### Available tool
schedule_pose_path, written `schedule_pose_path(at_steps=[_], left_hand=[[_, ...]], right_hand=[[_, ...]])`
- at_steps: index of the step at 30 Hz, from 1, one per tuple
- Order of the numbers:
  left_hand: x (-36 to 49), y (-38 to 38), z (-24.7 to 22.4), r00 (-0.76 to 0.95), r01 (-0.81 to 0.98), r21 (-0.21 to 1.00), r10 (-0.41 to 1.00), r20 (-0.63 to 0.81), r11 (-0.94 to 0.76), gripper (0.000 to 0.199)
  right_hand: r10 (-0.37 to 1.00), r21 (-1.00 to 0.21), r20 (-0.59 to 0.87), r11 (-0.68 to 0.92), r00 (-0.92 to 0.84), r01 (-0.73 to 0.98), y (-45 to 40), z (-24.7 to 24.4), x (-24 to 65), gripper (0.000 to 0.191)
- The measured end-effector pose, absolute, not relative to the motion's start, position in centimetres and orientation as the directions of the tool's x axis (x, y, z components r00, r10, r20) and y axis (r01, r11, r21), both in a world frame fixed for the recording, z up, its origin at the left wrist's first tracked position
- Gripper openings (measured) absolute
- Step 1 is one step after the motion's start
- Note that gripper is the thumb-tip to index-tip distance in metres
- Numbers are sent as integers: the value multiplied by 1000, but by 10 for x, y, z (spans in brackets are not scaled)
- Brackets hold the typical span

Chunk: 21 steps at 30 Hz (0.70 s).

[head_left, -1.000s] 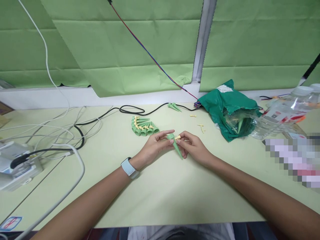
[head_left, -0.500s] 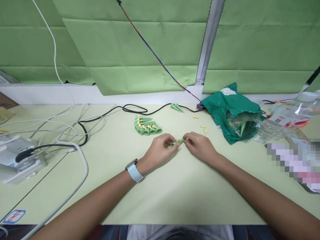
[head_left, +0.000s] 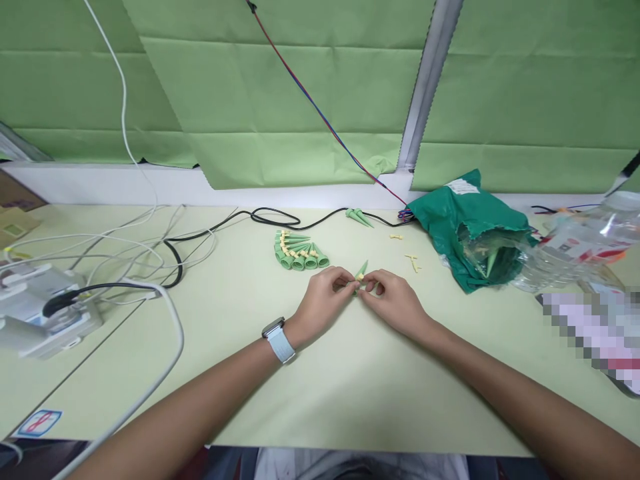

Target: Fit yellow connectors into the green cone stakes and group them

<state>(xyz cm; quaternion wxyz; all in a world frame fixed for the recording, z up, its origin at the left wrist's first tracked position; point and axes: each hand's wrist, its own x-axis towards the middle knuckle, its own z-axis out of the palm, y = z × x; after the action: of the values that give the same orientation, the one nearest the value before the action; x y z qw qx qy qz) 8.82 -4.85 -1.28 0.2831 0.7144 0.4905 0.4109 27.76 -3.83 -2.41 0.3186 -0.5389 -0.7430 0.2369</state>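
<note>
A small green cone [head_left: 362,269] with a yellow piece [head_left: 361,277] at it is between my two hands, its tip pointing up and away. My left hand [head_left: 327,293] pinches the cone from the left. From the right, my right hand [head_left: 393,297] has its thumb and fingertips closed at the yellow piece. Beyond my left hand, several green cones [head_left: 300,262] with yellow pieces lie in a fanned row. Loose green cones [head_left: 359,216] lie farther back. Small yellow pieces [head_left: 413,262] rest right of centre, with another yellow piece [head_left: 396,237] behind them.
An open green bag [head_left: 465,227] holds more cones at the right, beside a clear plastic bottle [head_left: 585,240]. White cables and a power strip [head_left: 55,313] occupy the left. A black cable [head_left: 320,219] runs along the table's back.
The green cone has turned from nearly level to pointing up and away. My right hand has moved in to the yellow piece. The whole view has shifted slightly.
</note>
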Motion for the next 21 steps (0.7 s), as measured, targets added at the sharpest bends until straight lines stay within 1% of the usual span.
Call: schedule_pose_path(at_steps=[3,5,8,11,13,16,18,19,21], left_hand=[[89,-48,-14,182,382,870,948,260,-311,18],[90,-48,-13,189,352,887,951,245,-299,19],[89,-49,-13,185,350,888,951,247,-299,23],[89,-50,-14,224,342,887,944,243,-310,27],[89,-52,-14,230,344,878,936,266,-334,30],[89,-56,-12,135,458,819,938,319,-345,36],[88,-60,-9,112,572,742,929,352,-350,28],[87,-61,-8,149,612,698,921,360,-371,21],[86,-64,-7,302,647,617,893,333,-448,12]], right_hand=[[955,-780,212,294,-210,553,-33,-30,276,26],[945,-803,239,321,-223,502,-29,-33,276,29],[926,-792,294,374,-235,482,-25,-36,276,30],[922,-763,312,387,-229,518,-18,-37,276,34],[919,-745,312,394,-240,539,-10,-37,275,34],[918,-747,301,396,-259,534,9,-37,270,33],[923,-757,278,381,-267,531,27,-37,264,35],[924,-759,262,376,-279,532,36,-36,259,35],[917,-750,238,383,-321,539,54,-35,248,36]])
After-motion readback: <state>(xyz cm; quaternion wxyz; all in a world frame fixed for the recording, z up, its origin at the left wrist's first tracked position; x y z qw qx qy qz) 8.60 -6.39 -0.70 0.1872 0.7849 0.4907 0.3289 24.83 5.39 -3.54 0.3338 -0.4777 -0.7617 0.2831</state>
